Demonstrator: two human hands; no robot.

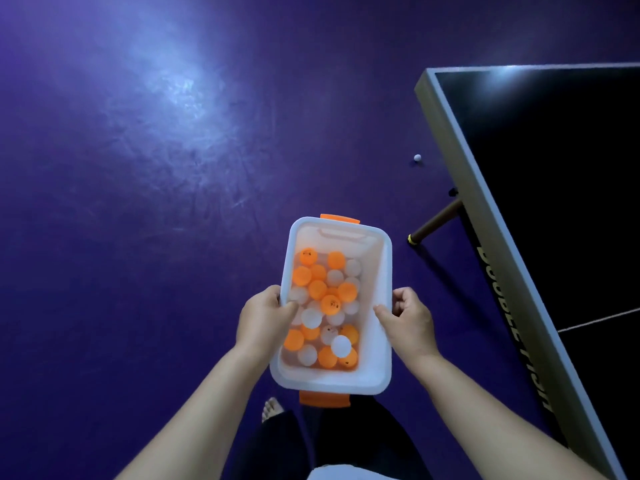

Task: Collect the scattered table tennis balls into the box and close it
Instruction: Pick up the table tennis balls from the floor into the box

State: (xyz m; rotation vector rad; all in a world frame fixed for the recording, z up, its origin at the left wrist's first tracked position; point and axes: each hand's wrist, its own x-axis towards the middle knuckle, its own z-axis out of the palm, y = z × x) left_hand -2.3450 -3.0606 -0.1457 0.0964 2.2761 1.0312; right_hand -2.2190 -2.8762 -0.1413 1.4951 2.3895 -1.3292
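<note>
Head view: our left hand (265, 317) and right hand (408, 320) grip opposite rims of one white rectangular plastic box (387, 258) above the purple floor (138, 168); its overlapping orange and white balls (330, 304) defy counting; one white ball (417, 157) lies loose on the floor.

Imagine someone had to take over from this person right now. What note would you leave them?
Left hand: grips the box's left rim, thumb inside.
Right hand: grips the right rim.
Box: white, open, carried above the floor; orange latches at both ends; no lid in view.
Done: many orange and white balls are in the box.
Left: one white ball lies on the floor beside the table; collect it, then close the box.
</note>
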